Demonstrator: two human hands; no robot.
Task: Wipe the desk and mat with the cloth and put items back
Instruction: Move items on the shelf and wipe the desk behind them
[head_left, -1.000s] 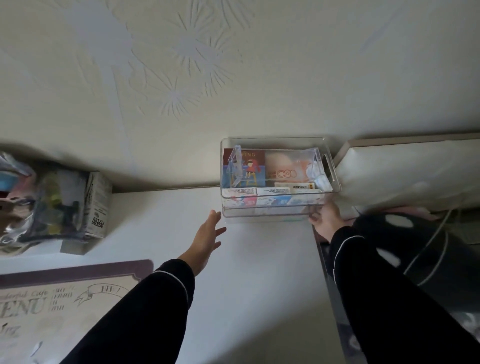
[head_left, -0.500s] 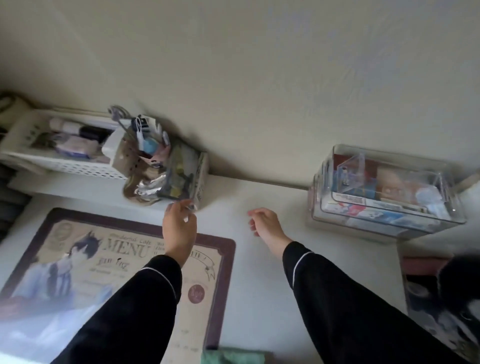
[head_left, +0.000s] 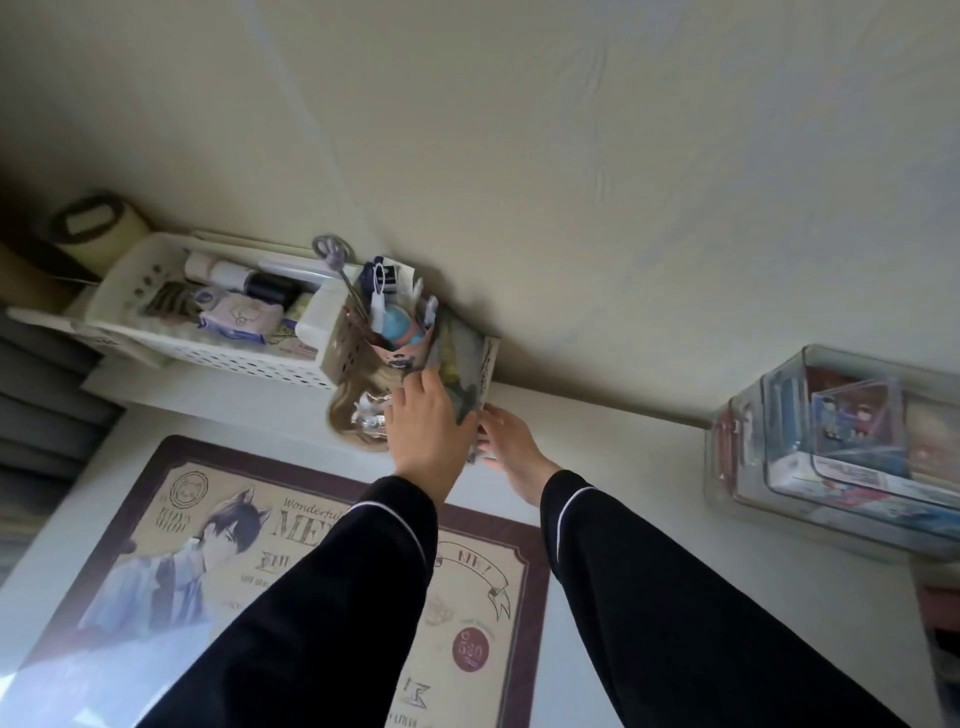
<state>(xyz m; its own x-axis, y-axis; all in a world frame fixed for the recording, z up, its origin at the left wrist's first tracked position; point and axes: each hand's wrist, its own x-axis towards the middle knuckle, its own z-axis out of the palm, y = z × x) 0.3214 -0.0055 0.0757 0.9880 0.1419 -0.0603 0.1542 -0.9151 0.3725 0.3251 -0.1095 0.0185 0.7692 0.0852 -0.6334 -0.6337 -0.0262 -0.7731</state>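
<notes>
- White tabletop (head_left: 597, 457) against a cream wall (head_left: 571, 156), seen from above and tilted.
- Mat (head_left: 156, 519), printed with a cartoon figure and "MENU", lies flat on the tabletop at lower left, partly under both dark sleeves.
- Printed box (head_left: 485, 364) stands at the wall at frame centre, just right of a stuffed pen holder (head_left: 395, 332).
- Left hand (head_left: 423, 436) is laid on the box front, its fingers (head_left: 426, 389) near straight and together.
- Right hand (head_left: 514, 447) is at the box's lower right corner with its fingers (head_left: 491, 423) touching it; can't tell if they pinch.
- White perforated basket (head_left: 208, 353) of small items sits upper left, touching the holder.
- Clear bin (head_left: 831, 467) of cards sits at the right edge, well apart from the box.
</notes>
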